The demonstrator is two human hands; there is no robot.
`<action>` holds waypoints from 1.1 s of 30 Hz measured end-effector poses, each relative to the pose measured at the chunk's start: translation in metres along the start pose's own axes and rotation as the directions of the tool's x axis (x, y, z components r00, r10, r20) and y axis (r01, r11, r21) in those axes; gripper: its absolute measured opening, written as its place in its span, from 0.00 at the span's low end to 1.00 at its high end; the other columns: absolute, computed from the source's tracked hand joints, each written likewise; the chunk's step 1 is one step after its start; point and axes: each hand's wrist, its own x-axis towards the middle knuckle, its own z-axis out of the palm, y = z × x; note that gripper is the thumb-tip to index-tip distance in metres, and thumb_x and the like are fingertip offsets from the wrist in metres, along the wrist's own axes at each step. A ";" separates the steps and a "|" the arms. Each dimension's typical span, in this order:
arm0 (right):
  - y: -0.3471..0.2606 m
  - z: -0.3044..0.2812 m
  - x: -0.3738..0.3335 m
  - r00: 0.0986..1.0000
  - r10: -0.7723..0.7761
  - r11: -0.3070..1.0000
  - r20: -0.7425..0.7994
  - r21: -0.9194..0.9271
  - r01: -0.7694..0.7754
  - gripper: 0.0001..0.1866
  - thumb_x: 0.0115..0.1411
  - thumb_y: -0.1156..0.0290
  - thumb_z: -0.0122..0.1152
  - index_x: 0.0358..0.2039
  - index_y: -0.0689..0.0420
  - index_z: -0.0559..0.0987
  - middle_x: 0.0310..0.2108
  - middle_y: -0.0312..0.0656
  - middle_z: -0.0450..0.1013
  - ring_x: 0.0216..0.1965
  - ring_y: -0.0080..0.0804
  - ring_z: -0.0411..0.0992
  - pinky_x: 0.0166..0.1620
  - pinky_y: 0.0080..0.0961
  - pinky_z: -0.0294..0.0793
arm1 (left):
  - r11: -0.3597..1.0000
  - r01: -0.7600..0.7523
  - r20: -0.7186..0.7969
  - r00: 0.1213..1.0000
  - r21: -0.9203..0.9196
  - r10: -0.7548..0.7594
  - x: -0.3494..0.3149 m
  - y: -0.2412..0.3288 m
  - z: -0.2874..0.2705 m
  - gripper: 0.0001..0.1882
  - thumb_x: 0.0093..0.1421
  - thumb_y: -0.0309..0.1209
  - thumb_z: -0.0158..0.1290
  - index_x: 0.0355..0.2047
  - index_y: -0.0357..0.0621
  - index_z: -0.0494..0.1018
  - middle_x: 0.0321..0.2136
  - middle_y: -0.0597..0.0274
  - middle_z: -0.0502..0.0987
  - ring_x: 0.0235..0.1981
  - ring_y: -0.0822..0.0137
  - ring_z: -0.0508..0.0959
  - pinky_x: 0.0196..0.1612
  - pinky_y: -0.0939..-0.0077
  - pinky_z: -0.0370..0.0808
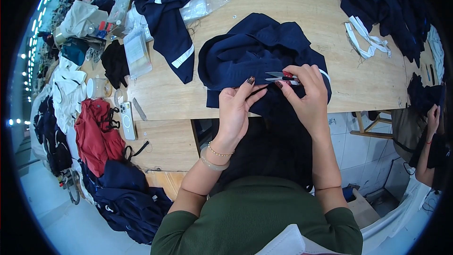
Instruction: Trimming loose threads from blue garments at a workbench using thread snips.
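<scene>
A dark navy garment (255,42) lies bunched on the wooden table in front of me, its near edge hanging toward my lap. My left hand (237,108) pinches the edge of this garment between thumb and fingers. In my right hand (306,87) is a pair of small red-handled thread snips (283,78). Their blades point left, just over the cloth and close to my left thumb. The blades look slightly apart. Whether a thread lies between them is too small to tell.
Another navy garment (165,19) with white stripes lies at the far left near clear plastic bags. A phone (127,120), a red bag (96,132) and white clothes are at left. White strips (365,38) and a navy pile (387,4) lie at right. Another person's hand (433,119) shows far right.
</scene>
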 end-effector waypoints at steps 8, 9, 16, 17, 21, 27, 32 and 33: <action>-0.003 0.001 0.001 0.999 -0.034 0.999 -0.014 -0.017 0.034 0.12 0.48 0.72 0.70 0.35 0.57 0.78 0.28 0.37 0.71 0.30 0.34 0.66 0.33 0.27 0.65 | 1.000 -0.017 -0.010 1.000 0.016 0.017 -0.003 0.001 0.001 0.10 0.66 0.27 0.49 0.42 0.31 0.74 0.40 0.54 0.79 0.42 0.63 0.81 0.47 0.70 0.81; -0.003 0.001 0.000 0.999 -0.035 0.999 -0.014 -0.016 0.035 0.12 0.48 0.72 0.70 0.35 0.57 0.78 0.28 0.37 0.71 0.30 0.34 0.66 0.33 0.27 0.65 | 1.000 -0.018 -0.011 1.000 0.016 0.019 -0.003 0.001 0.000 0.10 0.66 0.27 0.49 0.42 0.31 0.74 0.40 0.54 0.79 0.42 0.63 0.81 0.47 0.70 0.81; -0.001 0.002 -0.002 0.998 -0.057 0.996 -0.006 -0.067 0.057 0.12 0.49 0.71 0.70 0.35 0.57 0.79 0.28 0.37 0.71 0.31 0.35 0.66 0.34 0.28 0.65 | 1.000 -0.011 -0.013 1.000 0.006 0.011 -0.004 0.000 0.001 0.11 0.67 0.27 0.50 0.43 0.28 0.74 0.39 0.51 0.79 0.42 0.63 0.81 0.47 0.72 0.80; -0.001 0.002 -0.002 0.998 -0.057 0.996 -0.009 -0.068 0.056 0.12 0.49 0.71 0.70 0.35 0.57 0.79 0.28 0.37 0.71 0.31 0.35 0.66 0.34 0.28 0.65 | 1.000 -0.009 -0.015 1.000 0.006 0.009 -0.004 0.000 0.001 0.11 0.67 0.27 0.50 0.43 0.28 0.74 0.40 0.51 0.79 0.42 0.63 0.81 0.47 0.72 0.80; -0.003 -0.001 -0.002 0.997 -0.074 0.991 -0.015 -0.114 0.072 0.12 0.49 0.71 0.70 0.35 0.57 0.79 0.28 0.37 0.71 0.30 0.35 0.66 0.34 0.28 0.65 | 1.000 -0.002 -0.018 1.000 0.013 0.003 -0.005 0.001 0.002 0.12 0.67 0.27 0.50 0.43 0.29 0.74 0.40 0.52 0.79 0.42 0.63 0.81 0.47 0.72 0.80; -0.002 0.002 -0.001 0.998 -0.066 0.997 -0.009 -0.050 0.065 0.12 0.48 0.72 0.70 0.35 0.57 0.79 0.27 0.37 0.71 0.30 0.35 0.66 0.34 0.28 0.65 | 1.000 0.014 -0.009 1.000 -0.009 -0.015 -0.004 0.001 0.002 0.12 0.66 0.28 0.51 0.43 0.29 0.74 0.40 0.52 0.79 0.42 0.63 0.81 0.47 0.71 0.80; -0.005 0.002 0.000 0.998 -0.057 0.997 0.017 -0.042 0.057 0.11 0.50 0.74 0.68 0.35 0.59 0.78 0.29 0.38 0.70 0.31 0.32 0.67 0.34 0.25 0.67 | 0.999 0.040 0.000 0.999 -0.019 -0.040 -0.003 0.000 -0.001 0.11 0.66 0.28 0.51 0.42 0.30 0.74 0.40 0.53 0.79 0.42 0.65 0.81 0.47 0.71 0.80; -0.005 0.005 -0.001 0.998 -0.057 0.997 0.017 -0.042 0.057 0.11 0.50 0.74 0.68 0.35 0.59 0.78 0.29 0.38 0.70 0.31 0.32 0.67 0.34 0.25 0.67 | 0.999 0.040 0.001 0.999 -0.019 -0.040 -0.003 -0.001 -0.002 0.11 0.66 0.28 0.51 0.42 0.30 0.74 0.40 0.53 0.79 0.42 0.65 0.81 0.47 0.71 0.80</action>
